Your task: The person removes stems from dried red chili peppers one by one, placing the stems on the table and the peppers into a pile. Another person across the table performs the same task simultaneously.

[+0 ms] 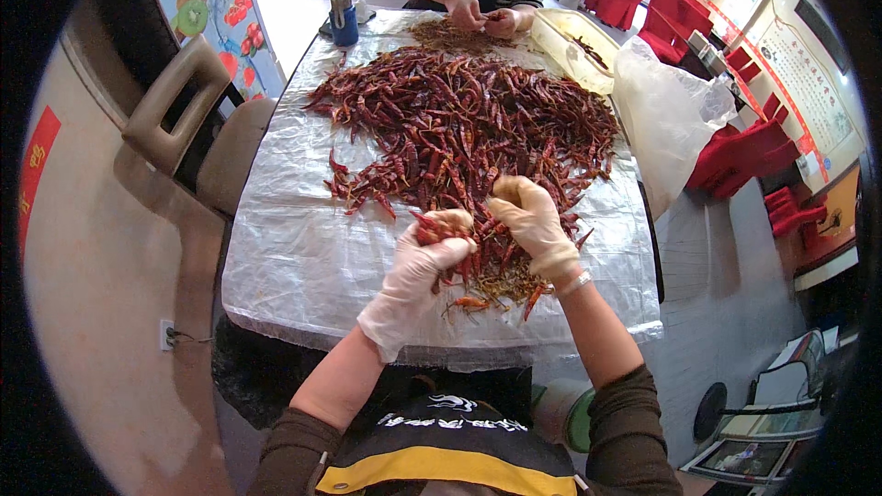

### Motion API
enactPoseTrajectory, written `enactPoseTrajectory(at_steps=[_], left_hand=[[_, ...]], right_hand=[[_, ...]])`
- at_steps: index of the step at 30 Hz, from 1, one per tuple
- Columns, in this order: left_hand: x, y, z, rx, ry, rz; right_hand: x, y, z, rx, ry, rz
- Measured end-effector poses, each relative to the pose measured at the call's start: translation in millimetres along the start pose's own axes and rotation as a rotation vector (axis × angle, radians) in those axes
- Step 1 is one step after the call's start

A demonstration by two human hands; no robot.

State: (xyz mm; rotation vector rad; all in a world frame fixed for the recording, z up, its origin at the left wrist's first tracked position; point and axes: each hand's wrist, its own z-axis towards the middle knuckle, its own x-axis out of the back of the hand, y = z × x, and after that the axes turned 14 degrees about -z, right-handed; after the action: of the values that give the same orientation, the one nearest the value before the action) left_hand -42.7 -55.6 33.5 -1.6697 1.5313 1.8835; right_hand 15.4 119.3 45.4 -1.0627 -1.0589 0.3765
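Observation:
A large heap of dried red chillies (448, 110) spreads over the plastic-covered table (296, 248) before me. My left hand (427, 258), in a thin translucent glove, is closed around a small bunch of dried chillies (437, 229). To its right, at the near edge of the heap, is my gloved right hand (534, 220). Its fingers are curled towards the thumb; whether anything is between them is hidden. Below and between both hands lies a small pile of chilli stems and bits (513, 286), with a few loose chillies (470, 302) beside it.
Across the table a co-worker's hands (482, 17) work over another pile of stems (441, 36). A pale plastic tub (575, 55) stands at the far right. Against the right edge hangs a plastic bag (661, 117). A blue bottle (343, 21) is far left, near a chair (179, 107).

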Motion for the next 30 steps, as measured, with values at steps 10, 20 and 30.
enactPoseTrajectory(at_steps=[10,20,30], left_hand=[[25.1,23.8,10.8,-0.031,0.047,-0.245],[0.2,9.0,34.0,-0.241,0.119,0.092],[2.1,5.2,31.3,-0.467,0.114,0.153]], right_hand=[[-26.0,2.4,31.1,0.091,-0.052,-0.616],[1.9,-23.0,-2.3,0.365,-0.091,-0.567],[-14.8,-27.6,-15.3,0.103,-0.262,0.138]])
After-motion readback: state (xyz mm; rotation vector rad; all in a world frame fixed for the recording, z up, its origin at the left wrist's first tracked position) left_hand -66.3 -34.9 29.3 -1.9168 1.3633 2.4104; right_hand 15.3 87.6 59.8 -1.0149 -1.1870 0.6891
